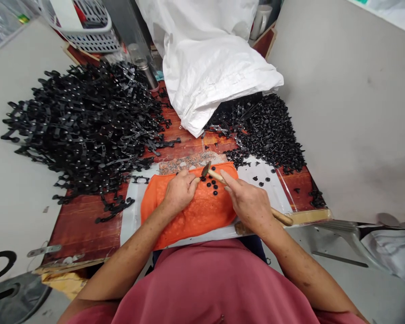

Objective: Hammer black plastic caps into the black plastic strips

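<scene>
My right hand (251, 202) is closed around the wooden handle of a small hammer (216, 175). The hammer's dark metal head is close to the fingertips of my left hand (181, 191). Those left fingers are pinched at a small black round piece, mostly hidden, near the far edge of an orange cloth (178, 227). Several loose black round buttons (215, 192) lie on the cloth between my hands. Behind the cloth is a speckled stone slab (185, 162), partly covered by it. A white sheet (130, 220) spreads beneath the cloth.
A big heap of black plastic linked parts (87, 121) rises at the left. On the right lies a pile of small black pegs (273, 130). A white sack (209, 67) hangs over the back. A metal flask (146, 74) and a basket (91, 40) stand behind.
</scene>
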A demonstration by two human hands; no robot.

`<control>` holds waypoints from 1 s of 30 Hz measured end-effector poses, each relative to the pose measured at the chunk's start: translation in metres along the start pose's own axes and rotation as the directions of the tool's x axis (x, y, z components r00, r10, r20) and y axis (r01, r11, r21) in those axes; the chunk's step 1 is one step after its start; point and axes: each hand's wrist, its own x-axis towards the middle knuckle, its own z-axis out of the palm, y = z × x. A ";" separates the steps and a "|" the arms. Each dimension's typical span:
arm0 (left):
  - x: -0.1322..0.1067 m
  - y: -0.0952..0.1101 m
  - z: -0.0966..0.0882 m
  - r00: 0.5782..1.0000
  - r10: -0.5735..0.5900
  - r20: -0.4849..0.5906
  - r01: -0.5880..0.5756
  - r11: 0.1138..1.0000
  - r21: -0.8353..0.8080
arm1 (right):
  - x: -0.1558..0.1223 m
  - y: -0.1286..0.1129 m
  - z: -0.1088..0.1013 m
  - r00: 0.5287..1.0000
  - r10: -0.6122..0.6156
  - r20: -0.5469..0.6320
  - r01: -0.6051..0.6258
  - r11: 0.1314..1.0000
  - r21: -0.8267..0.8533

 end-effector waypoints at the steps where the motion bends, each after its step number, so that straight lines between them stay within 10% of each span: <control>1: 0.000 0.000 0.000 1.000 0.000 0.002 0.000 1.000 0.003 | -0.001 0.000 0.001 1.000 0.006 -0.024 -0.006 1.000 0.012; 30: 0.000 0.002 -0.001 1.000 -0.024 0.013 0.024 1.000 -0.020 | -0.017 0.021 0.022 0.996 0.069 -0.057 -0.057 0.981 0.186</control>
